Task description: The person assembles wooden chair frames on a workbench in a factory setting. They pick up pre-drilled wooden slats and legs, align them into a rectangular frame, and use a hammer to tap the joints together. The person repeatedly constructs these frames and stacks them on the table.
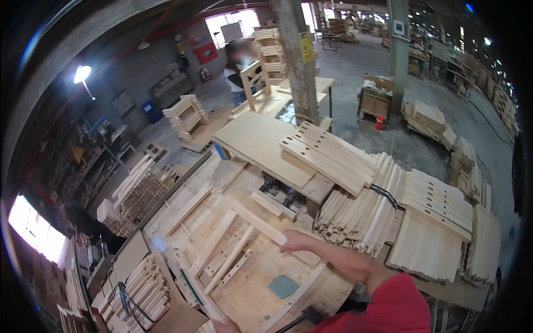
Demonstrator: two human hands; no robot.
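Note:
A pale wooden frame [214, 242], with rails joined at corners and a slat across its middle, lies tilted over the workbench [261, 297]. My right hand [294, 241] is closed round the end of its far rail. At the lower edge of the picture my left hand [226, 326] grips the near end of the opposite rail; part of that hand is cut off. Under the frame lie short wooden pieces with holes [236, 267]. A dark green patch [283, 286] lies on the bench, and a black tool [312, 315] is close to my body.
Bundled wooden sticks [355, 216] and slotted boards [330, 155] are stacked to the right. More bundled sticks [139, 294] stand at the left. A pillar [300, 66] rises beyond a board-topped table [261, 141]. One person [239, 72] works behind it, another [91, 227] at far left.

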